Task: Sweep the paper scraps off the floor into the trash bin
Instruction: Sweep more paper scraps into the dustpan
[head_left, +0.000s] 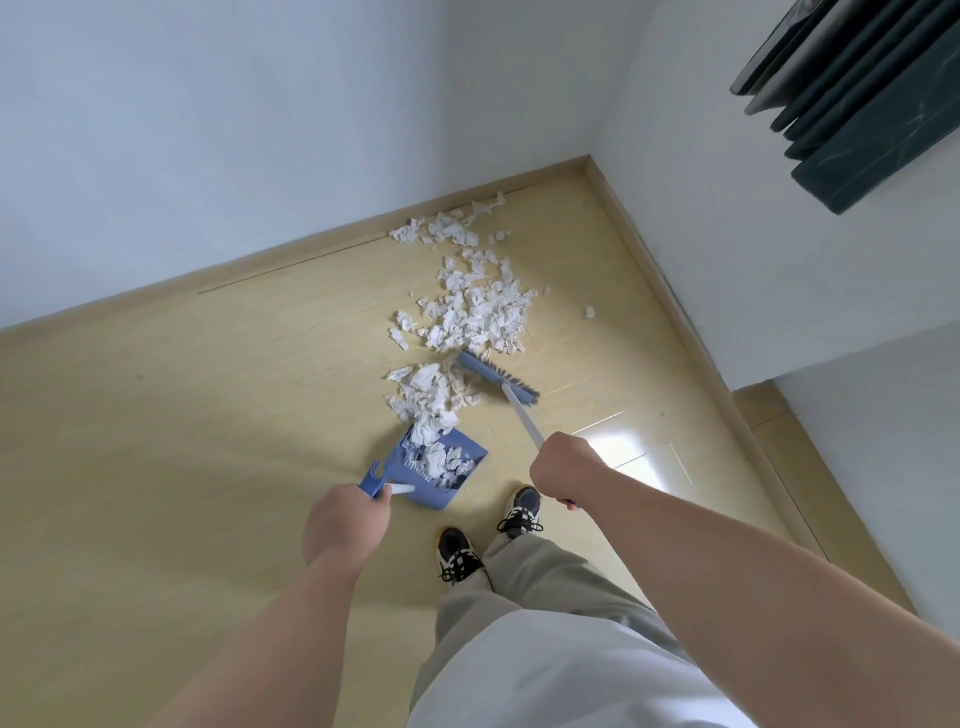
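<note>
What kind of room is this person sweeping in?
Probably a bare corner of a room in a home or flat. The signs: pale wood-look floor with matching skirting board, plain white walls and a dark curtain hanging at the upper right. No furniture is in view.

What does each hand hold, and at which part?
The left hand holds the blue dustpan by its handle. The right hand holds the broom high on its pale stick, far from the bristles.
</note>
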